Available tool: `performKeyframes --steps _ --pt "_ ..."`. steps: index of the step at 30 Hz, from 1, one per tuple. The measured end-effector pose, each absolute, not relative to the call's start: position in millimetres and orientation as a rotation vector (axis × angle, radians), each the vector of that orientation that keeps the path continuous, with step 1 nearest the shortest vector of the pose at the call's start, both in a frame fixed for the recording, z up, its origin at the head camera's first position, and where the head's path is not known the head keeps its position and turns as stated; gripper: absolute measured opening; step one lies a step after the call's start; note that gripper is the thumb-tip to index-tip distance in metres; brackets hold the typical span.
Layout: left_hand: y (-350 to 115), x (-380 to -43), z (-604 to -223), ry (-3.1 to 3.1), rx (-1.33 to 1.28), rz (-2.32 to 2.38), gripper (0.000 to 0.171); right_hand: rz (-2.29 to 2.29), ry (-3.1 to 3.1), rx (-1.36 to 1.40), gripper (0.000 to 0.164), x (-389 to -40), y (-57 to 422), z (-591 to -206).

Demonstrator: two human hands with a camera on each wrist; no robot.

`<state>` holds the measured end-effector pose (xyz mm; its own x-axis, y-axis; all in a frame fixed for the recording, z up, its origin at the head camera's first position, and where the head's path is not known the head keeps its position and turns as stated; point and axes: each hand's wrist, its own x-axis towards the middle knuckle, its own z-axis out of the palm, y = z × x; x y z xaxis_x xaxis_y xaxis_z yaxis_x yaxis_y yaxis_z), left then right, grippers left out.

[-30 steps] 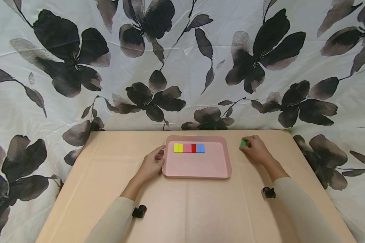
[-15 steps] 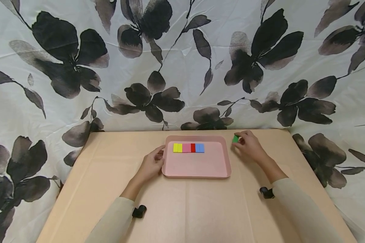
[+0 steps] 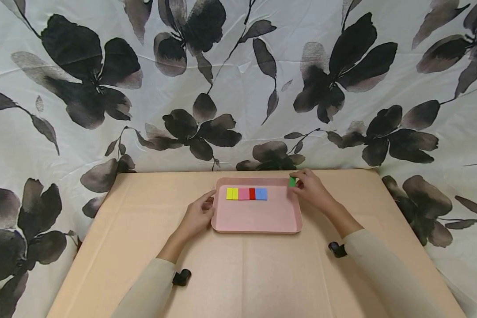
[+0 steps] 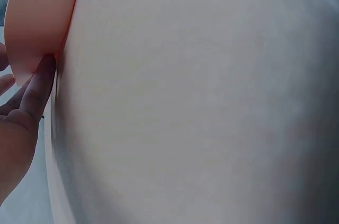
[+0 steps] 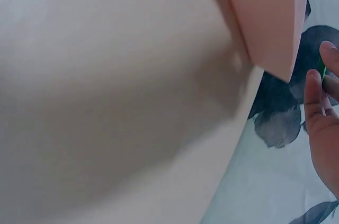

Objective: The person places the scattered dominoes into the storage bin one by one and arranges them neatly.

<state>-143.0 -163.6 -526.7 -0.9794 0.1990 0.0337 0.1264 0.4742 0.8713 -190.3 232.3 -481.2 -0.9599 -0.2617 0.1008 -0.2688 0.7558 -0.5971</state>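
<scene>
A pink tray [image 3: 258, 221] lies on the table with a row of small coloured tiles on it: yellow [image 3: 232, 194], pink [image 3: 244, 194], red [image 3: 252, 194] and blue [image 3: 261, 194]. My left hand [image 3: 196, 216] holds the tray's left edge, its fingers bent against the outer wall; in the left wrist view a fingertip [image 4: 47, 65] touches the wall's lower part. Over the tray's far right corner, my right hand [image 3: 313, 191] pinches a small green tile [image 3: 292, 181] between thumb and fingers. The right wrist view shows only a thin green edge of it.
The tan tabletop [image 3: 282, 274] extends around the tray, its far edge close behind. A white cloth with dark flowers [image 3: 258, 88] hangs beyond it. Each wrist carries a small black camera [image 3: 181, 277].
My right hand has moved left with the green tile, from the table right of the tray to over its far right corner. The left hand and tray stay in place.
</scene>
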Motion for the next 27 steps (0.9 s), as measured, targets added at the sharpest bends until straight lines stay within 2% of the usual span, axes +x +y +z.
performKeyframes --steps 14,27 --pt "-163.6 -142.3 -526.1 2.641 0.305 1.552 0.058 0.944 -3.024 0.530 0.048 -195.1 193.3 -477.4" --pt "-164.8 -140.5 -527.0 2.629 0.290 1.567 0.057 1.018 -3.091 0.495 0.051 -194.5 174.3 -494.3"
